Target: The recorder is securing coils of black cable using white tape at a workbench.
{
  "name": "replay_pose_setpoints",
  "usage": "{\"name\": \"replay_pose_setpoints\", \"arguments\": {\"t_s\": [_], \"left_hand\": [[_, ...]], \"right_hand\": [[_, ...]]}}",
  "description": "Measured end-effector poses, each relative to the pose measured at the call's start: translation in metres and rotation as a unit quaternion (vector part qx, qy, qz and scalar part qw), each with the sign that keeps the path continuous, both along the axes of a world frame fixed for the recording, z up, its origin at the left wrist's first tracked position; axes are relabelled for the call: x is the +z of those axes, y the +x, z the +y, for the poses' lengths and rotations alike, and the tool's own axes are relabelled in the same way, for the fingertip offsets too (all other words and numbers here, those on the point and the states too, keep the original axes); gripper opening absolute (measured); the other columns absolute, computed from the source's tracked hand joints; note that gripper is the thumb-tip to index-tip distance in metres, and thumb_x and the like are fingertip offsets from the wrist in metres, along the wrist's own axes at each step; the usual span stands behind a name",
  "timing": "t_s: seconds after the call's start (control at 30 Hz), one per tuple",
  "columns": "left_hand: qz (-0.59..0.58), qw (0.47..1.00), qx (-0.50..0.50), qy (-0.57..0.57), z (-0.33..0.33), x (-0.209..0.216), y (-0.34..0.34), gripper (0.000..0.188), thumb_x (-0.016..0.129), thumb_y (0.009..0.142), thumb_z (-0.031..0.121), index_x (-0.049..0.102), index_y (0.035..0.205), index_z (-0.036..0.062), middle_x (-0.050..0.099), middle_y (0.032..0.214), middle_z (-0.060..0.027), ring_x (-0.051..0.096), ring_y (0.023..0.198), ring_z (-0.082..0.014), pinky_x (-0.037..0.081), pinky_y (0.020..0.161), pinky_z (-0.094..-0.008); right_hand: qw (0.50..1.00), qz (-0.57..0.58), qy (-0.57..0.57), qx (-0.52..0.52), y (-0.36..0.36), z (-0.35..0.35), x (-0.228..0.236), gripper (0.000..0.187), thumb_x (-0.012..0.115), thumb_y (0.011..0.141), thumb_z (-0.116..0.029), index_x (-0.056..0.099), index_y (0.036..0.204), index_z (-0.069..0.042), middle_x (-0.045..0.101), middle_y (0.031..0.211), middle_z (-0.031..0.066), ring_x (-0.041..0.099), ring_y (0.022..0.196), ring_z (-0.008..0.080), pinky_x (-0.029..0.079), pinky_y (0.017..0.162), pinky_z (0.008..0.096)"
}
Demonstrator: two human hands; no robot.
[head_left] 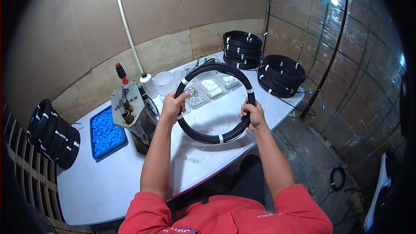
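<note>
A large coil of black cable, bound with several white tape bands, is held up over the white table in both hands. My left hand is closed around its left side, the thumb lying toward the inside of the ring. Around the right side my right hand is closed too, with a small blue piece showing beside its fingers. Through the ring I see clear plastic boxes, one holding small white parts and another holding small metal parts.
A metal press with a red-and-black handle stands left of the coil, beside a blue tray of small blue parts. Stacked black coils stand at the back right; more coils are at the far left. A white bottle stands behind.
</note>
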State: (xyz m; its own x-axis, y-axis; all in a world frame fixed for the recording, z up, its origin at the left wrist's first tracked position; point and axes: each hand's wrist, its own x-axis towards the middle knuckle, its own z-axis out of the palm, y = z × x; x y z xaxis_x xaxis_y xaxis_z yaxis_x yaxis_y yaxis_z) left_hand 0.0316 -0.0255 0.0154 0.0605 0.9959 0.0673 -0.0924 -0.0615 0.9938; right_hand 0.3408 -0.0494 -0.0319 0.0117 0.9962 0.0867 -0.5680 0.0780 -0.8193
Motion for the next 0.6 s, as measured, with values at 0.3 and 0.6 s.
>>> {"name": "replay_pose_setpoints", "arguments": {"t_s": [0.3,0.6], "left_hand": [[-0.331,0.932,-0.102,0.107,-0.018,-0.037,0.013,0.061,0.058,0.095,0.05,0.04,0.135,0.0094,0.061,0.119,-0.0175,0.064,0.105,-0.031,0.052,0.093,-0.0489],[-0.341,0.937,0.039,0.059,-0.041,-0.018,0.037,0.018,0.065,0.089,0.01,0.05,0.097,0.0117,0.039,0.06,0.003,0.039,0.047,-0.0093,0.038,0.046,-0.0272]], "right_hand": [[0.978,0.201,0.044,-0.024,-0.019,-0.01,0.0,0.019,0.055,0.083,0.002,0.051,0.095,-0.012,0.048,0.072,0.0005,0.048,0.061,0.013,0.046,0.061,0.0323],[0.99,0.117,0.065,-0.045,-0.034,-0.01,-0.017,0.02,0.066,0.091,-0.012,0.055,0.108,-0.012,0.061,0.088,0.0059,0.062,0.088,0.0207,0.051,0.083,0.0392]]}}
